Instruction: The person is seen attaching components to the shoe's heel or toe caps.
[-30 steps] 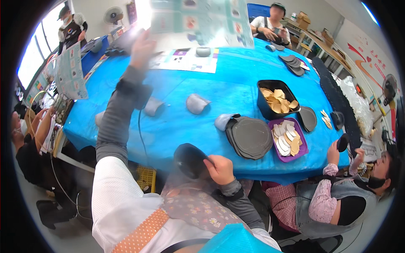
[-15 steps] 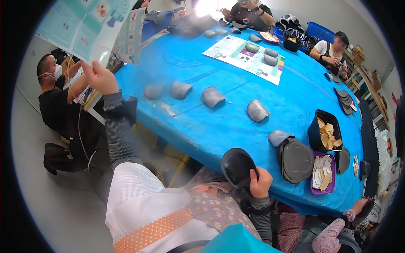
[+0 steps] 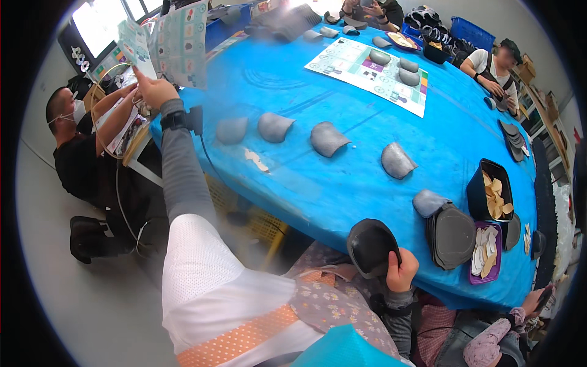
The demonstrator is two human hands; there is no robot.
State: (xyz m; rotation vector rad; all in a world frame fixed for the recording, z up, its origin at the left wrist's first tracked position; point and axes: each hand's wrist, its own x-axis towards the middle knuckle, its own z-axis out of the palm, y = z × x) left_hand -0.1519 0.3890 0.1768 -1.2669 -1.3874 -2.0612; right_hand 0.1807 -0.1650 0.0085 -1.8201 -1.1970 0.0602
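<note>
— While my left hand point(image 3: 154, 90) is stretched far out to the left edge of the table point(image 3: 342, 183), what does it hold?

— Item one: printed sheet point(image 3: 183, 40), pinched at its lower corner between closed fingers, raised upright, long side running up.

— And the right?

— Item two: right hand point(image 3: 400, 269), low by my lap, fingers curled shut on the rim of a dark cup-shaped piece point(image 3: 372, 246); the piece stands just above the fingers, at the table's near edge.

— Nearest stock?

— Item three: grey moulded pieces point(image 3: 328, 138) in a row across the blue cloth (well apart from the left hand, nearer the right).
</note>
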